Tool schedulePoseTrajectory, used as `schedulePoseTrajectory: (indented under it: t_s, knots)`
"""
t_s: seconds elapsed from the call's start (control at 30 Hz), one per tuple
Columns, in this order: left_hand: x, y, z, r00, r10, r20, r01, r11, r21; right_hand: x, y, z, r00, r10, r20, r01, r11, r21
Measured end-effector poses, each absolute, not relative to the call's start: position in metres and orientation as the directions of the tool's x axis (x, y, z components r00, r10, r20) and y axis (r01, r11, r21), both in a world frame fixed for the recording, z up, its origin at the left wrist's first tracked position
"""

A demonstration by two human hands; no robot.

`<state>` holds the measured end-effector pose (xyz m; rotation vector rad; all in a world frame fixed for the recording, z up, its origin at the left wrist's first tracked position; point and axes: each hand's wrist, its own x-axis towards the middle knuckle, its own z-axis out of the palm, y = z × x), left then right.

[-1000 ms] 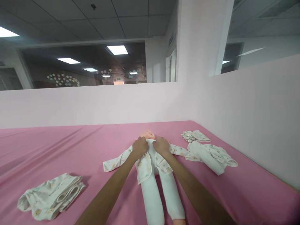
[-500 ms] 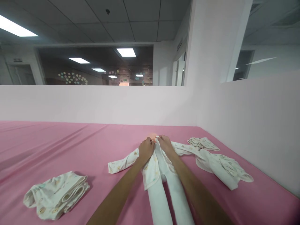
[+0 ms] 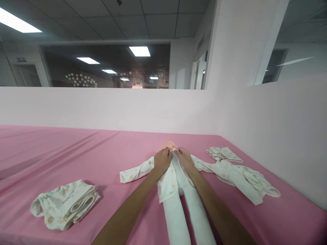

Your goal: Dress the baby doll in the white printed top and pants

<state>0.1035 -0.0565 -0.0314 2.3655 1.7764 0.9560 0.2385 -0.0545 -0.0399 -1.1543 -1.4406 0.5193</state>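
A doll point(image 3: 176, 215) with white legs lies on its back, its head point(image 3: 169, 145) at the far end and partly behind my hands. It wears a white printed baby jacket point(image 3: 168, 185), whose front hangs apart below the neck. My left hand point(image 3: 162, 160) is closed on the jacket's left neck edge. Just beside it, my right hand point(image 3: 184, 159) pinches the right neck edge. Both sleeves stretch outward, the left sleeve point(image 3: 136, 172) flat on the cloth. What lies between the fingertips is too small to make out.
Folded printed clothes point(image 3: 65, 204) lie at the near left. On the right are a loose white garment point(image 3: 245, 180) by the right sleeve and a small folded cloth point(image 3: 224, 154). Pink sheeting point(image 3: 107, 149) covers the surface, with white walls point(image 3: 102, 109) behind and to the right.
The camera view has shifted slightly. My two hands stay at the jacket's neck, and the left hand has turned a little, its knuckles closer to the right hand.
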Motion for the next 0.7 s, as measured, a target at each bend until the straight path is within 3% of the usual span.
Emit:
schedulePoseTrajectory:
  t_s: [0.2,0.43,0.57,0.7]
  knots:
    - [0.101,-0.055,-0.029,0.195,0.896,0.398,0.856,-0.354,0.377,0.236,-0.068,-0.029,0.289,0.815,0.502,0.604,0.252,-0.756]
    - [0.100,-0.054,-0.028,0.165,0.920,0.355,0.852,-0.315,0.419,0.239,-0.071,-0.031,0.363,0.840,0.402,0.675,0.060,-0.736]
    - [0.099,-0.055,-0.028,0.145,0.920,0.365,0.846,-0.307,0.437,0.244,-0.065,-0.035,0.406,0.817,0.409,0.573,0.121,-0.811]
    - [0.097,-0.056,-0.029,0.146,0.904,0.401,0.812,-0.341,0.474,0.244,-0.063,-0.035,0.332,0.836,0.437,0.432,0.278,-0.858]
